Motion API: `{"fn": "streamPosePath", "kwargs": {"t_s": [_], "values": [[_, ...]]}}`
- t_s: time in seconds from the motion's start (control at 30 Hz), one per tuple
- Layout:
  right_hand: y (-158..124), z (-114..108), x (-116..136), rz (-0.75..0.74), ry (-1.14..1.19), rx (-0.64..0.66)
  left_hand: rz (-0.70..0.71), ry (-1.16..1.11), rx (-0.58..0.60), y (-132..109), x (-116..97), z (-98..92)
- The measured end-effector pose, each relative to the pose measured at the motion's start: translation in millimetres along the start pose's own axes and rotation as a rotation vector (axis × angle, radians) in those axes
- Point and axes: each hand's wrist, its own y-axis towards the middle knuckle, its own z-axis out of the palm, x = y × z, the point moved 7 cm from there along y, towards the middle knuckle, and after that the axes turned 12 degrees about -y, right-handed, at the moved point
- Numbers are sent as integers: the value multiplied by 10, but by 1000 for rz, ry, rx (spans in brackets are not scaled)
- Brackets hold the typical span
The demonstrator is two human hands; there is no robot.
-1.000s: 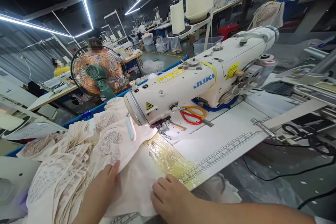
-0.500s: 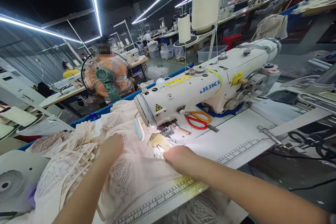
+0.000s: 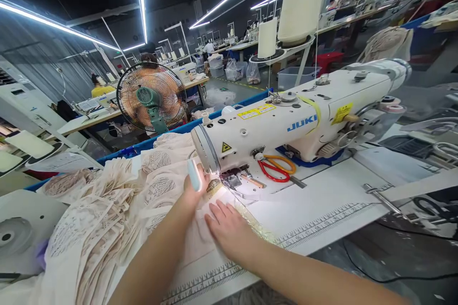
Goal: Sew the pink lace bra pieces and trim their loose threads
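My right hand (image 3: 234, 236) lies flat, fingers spread, on a pale pink fabric piece (image 3: 205, 243) in front of the sewing machine's needle area. Close to the needle, my left hand (image 3: 191, 195) is curled at the far edge of this fabric, its fingertips partly hidden behind a pale blue and white lever (image 3: 195, 175). The white sewing machine (image 3: 265, 126) stands over the work, its lamp lighting the cloth. A shiny clear strip (image 3: 255, 221) runs from under the machine head past my right hand. Lace-patterned fabric pieces (image 3: 161, 186) lie to the left of my left hand.
Red-and-orange-handled scissors (image 3: 275, 171) lie beside the needle plate. A printed ruler (image 3: 211, 282) follows the table's front edge. Layered lace pieces (image 3: 93, 219) pile up on the left. A green fan (image 3: 152, 97) stands behind the table. Thread cones (image 3: 267, 38) rise above the machine.
My left hand has moved right and forward to the needle area. My right hand has come down flat, fingers spread, on the fabric. The clear strip now stretches out to the right.
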Motion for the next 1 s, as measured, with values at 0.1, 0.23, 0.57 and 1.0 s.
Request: {"fn": "streamPosePath", "kwargs": {"t_s": [0.1, 0.23, 0.57, 1.0], "values": [[45, -36, -107, -177, 82, -19, 152, -65, 63, -247, -137, -130], [62, -97, -300, -305, 173, -29, 449, -132, 294, -708, -350, -26], [-224, -80, -446, -219, 273, -34, 553, -68, 92, -779, -363, 189], [-258, -138, -520, -168, 277, -114, 549, -26, 65, -709, -424, 175]]}}
